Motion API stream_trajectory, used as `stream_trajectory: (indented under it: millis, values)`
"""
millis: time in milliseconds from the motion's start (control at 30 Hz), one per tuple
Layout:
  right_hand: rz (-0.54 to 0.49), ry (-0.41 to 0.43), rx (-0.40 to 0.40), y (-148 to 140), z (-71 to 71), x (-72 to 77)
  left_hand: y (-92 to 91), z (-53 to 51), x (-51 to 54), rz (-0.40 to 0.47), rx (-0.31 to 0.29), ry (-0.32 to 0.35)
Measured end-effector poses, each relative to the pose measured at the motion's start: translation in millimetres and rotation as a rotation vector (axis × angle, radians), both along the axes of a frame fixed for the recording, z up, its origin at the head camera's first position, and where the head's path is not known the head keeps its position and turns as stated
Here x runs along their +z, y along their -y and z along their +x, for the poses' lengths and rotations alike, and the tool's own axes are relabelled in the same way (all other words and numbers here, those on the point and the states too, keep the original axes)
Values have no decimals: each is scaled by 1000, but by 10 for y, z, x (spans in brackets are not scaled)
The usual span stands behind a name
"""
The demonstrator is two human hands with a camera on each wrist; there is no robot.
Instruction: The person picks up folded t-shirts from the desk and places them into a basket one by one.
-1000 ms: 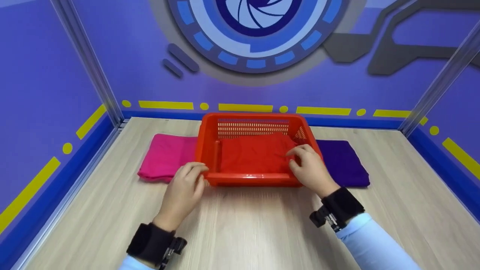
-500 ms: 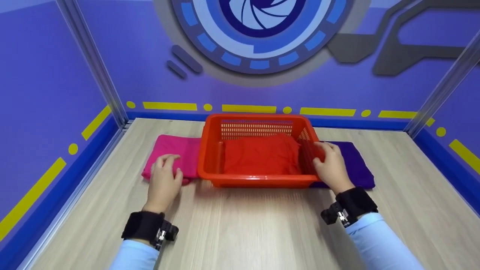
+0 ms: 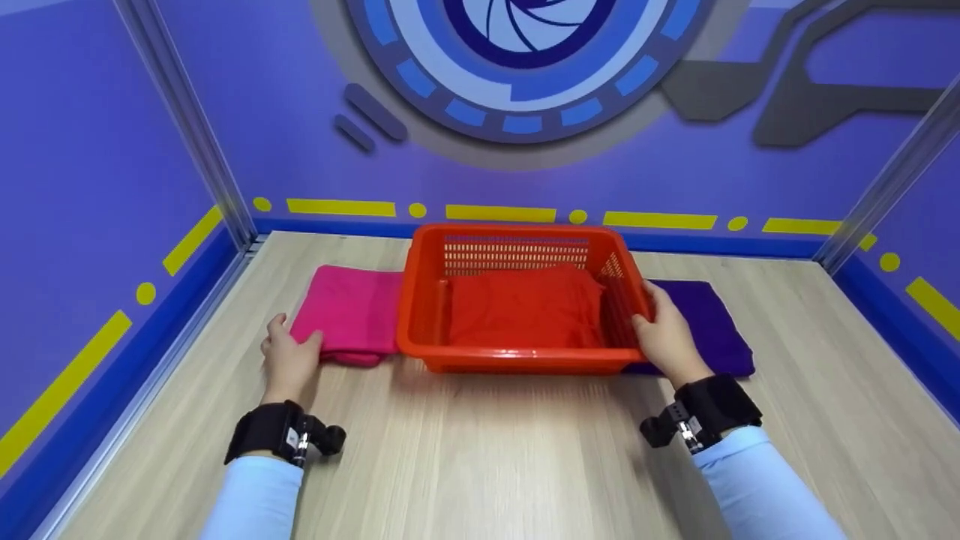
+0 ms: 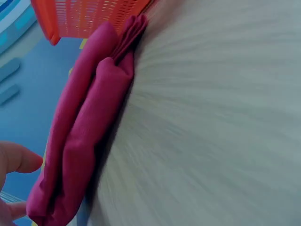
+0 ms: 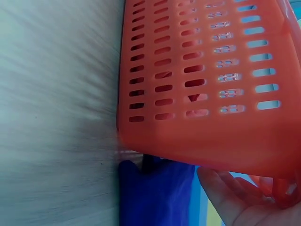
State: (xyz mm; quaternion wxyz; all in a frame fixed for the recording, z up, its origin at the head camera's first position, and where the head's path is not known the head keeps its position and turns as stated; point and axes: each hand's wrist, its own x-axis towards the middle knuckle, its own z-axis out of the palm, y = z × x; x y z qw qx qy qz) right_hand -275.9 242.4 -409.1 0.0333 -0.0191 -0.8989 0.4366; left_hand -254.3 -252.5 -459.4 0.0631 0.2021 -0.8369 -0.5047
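A red plastic basket (image 3: 517, 361) with slotted walls stands near the back of the table, with a folded red cloth (image 3: 521, 307) inside. My right hand (image 3: 669, 337) holds the basket's right rim, thumb on the edge; part of its fingers is hidden behind the rim in the right wrist view. A folded pink cloth (image 3: 356, 307) lies left of the basket. By its left front corner is my left hand (image 3: 291, 364), thumb and fingers spread apart. In the left wrist view, the fingertips (image 4: 30, 161) stand beside the thick fold of the pink cloth.
Right of the basket lies a folded dark purple cloth (image 3: 705, 322), partly hidden by my right hand and the basket. A blue printed wall (image 3: 262, 135) closes the back, with side panels left and right. The wooden tabletop (image 3: 480, 450) extends in front.
My left hand left the basket's front left corner and moved left across the pink cloth to its outer corner. My right hand shifted from above the red cloth to the basket's right rim.
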Motion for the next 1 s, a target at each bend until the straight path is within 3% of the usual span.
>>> stream_trajectory:
  millis: [167,267,633,867,1000]
  values:
    - [-4,-4,8,5,0,0,-22,-52,-1,189,41,-18]
    - [-6,1,9,4,0,-3,-47,-75,-6,160,42,-27]
    - [-15,13,5,2,4,1,-244,-146,-39,-421,-77,36]
    - [-8,21,6,2,3,1,-389,-232,-4,-642,-251,106]
    - [-8,11,11,3,1,-1,-451,-266,12,-696,-339,136]
